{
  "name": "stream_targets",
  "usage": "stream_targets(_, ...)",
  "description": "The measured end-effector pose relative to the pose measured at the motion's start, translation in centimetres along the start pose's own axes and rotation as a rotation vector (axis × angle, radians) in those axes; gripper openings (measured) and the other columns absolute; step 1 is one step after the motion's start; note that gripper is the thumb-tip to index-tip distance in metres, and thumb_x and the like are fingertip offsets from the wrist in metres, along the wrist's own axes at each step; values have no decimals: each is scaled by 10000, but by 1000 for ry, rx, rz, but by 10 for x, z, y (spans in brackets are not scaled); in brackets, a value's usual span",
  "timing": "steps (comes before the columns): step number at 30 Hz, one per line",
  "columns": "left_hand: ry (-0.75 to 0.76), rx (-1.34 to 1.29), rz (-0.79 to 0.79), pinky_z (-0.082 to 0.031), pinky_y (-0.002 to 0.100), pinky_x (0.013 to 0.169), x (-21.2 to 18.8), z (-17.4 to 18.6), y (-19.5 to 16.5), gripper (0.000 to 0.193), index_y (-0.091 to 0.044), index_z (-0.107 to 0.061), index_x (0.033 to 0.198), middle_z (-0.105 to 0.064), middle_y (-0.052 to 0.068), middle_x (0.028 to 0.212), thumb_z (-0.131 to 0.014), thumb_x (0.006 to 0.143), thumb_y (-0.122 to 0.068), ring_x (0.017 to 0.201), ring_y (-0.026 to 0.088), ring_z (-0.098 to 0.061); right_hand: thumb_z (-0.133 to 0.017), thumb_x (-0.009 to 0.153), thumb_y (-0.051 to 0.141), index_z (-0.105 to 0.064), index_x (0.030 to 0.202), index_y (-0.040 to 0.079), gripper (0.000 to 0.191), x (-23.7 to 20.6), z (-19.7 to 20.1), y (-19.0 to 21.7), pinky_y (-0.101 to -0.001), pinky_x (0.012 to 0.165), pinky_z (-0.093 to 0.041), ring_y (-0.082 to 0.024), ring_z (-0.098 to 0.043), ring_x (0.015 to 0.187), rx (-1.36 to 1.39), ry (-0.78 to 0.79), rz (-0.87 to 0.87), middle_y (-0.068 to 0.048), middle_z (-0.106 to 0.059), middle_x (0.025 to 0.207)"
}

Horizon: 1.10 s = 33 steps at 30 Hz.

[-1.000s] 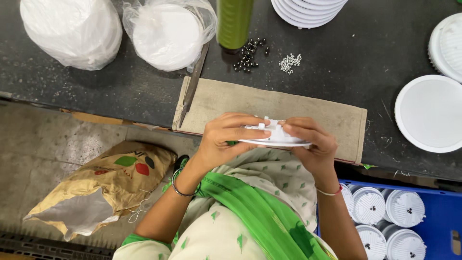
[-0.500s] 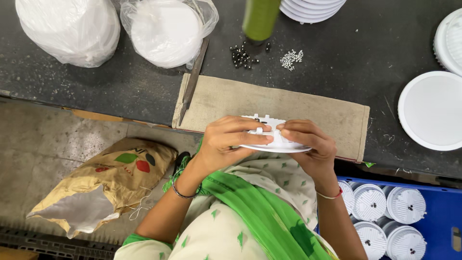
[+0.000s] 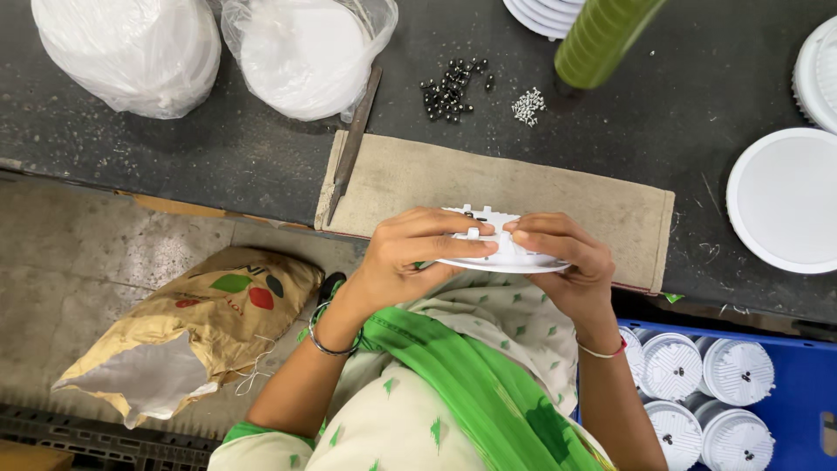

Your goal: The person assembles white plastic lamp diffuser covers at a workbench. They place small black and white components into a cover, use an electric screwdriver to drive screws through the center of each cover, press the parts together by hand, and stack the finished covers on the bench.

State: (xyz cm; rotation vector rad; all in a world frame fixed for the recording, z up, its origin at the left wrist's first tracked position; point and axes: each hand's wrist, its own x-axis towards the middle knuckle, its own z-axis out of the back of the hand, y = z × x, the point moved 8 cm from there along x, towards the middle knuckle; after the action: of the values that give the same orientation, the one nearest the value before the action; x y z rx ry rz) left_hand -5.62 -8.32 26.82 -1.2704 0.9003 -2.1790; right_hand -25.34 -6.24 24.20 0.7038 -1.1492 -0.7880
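Gripping a white round lamp housing (image 3: 501, 253) from both sides, the left hand (image 3: 410, 257) and right hand (image 3: 562, 262) are closed on its rim, fingertips pressed onto the ribbed upper face. The housing is held just above the lap, at the near edge of a tan cloth mat (image 3: 523, 187) on the dark counter (image 3: 680, 113). Black screws (image 3: 449, 87) and a small silver pile (image 3: 527, 105) lie loose beyond the mat. Risk noted: the thin rim could slip from the fingertips and drop to the floor; a knocked green bottle (image 3: 602, 39) could scatter the loose screws.
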Motion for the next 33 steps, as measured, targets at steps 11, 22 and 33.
stream_targets(11, -37, -9, -8, -576, 358, 950, 0, 0, 1, 340, -150, -774, 1141, -751, 52, 1190, -786, 826, -21, 1072, 246, -744, -829, 766, -29, -697, 1164, 77, 433, 1, 0, 1, -345, 973, -602, -257, -709, 1147, 7, -5, 0, -104, -717, 1188)
stream_targets(22, -45, -1, 1, -584, 354, 949, 0, 0, 1, 326, -157, -778, 1121, -755, 47, 1186, -800, 822, -29, 1069, 244, -747, -832, 774, -25, -701, 1160, 68, 419, 0, 0, 0, -333, 935, -608, -257, -718, 1132, -18, -17, 10, -111, -713, 1178)
stream_targets(33, -46, -5, 8, -580, 360, 955, 0, -2, 2, 328, -159, -777, 1120, -757, 47, 1184, -803, 816, -41, 1079, 245, -748, -833, 774, -22, -696, 1160, 71, 420, -1, 2, -1, -339, 952, -609, -252, -716, 1129, -42, -18, 19, -115, -718, 1184)
